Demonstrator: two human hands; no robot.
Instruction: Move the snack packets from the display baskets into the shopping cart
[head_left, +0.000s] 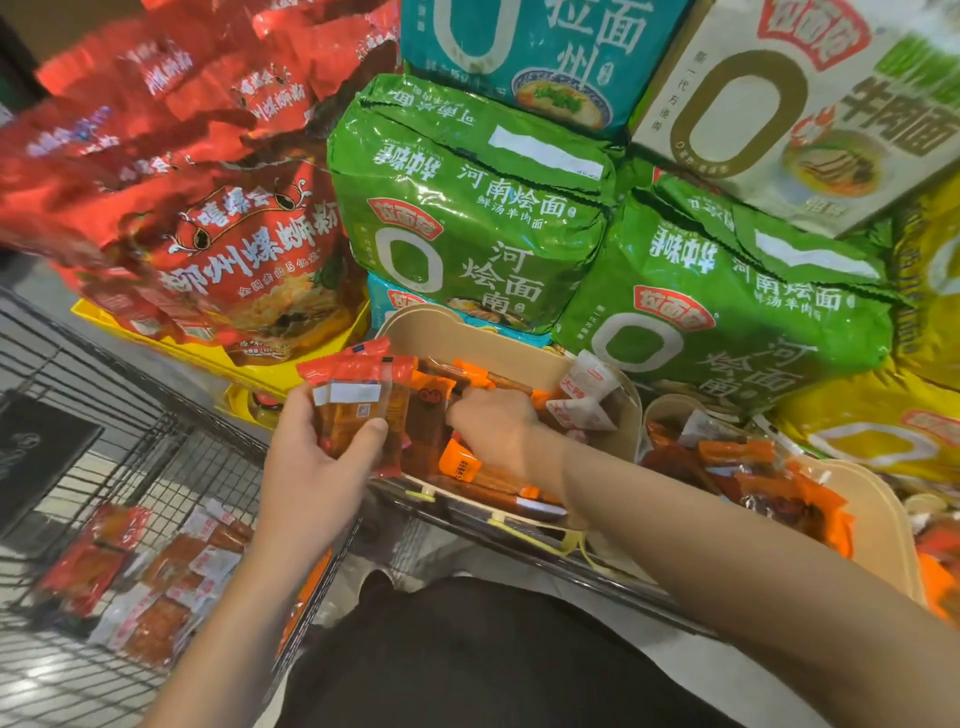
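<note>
My left hand grips a stack of red-topped snack packets just above the near edge of a beige display basket. My right hand reaches into that basket, its fingers curled among orange and brown packets; whether it holds one I cannot tell. A second beige basket to the right holds more orange packets. The wire shopping cart stands at the lower left, with several red and white packets lying on its bottom.
Large green noodle packs and red noodle bags are stacked behind the baskets, with teal and yellow packs around them. A yellow tray sits under the red bags. A dark board leans in the cart. A metal rail runs below the baskets.
</note>
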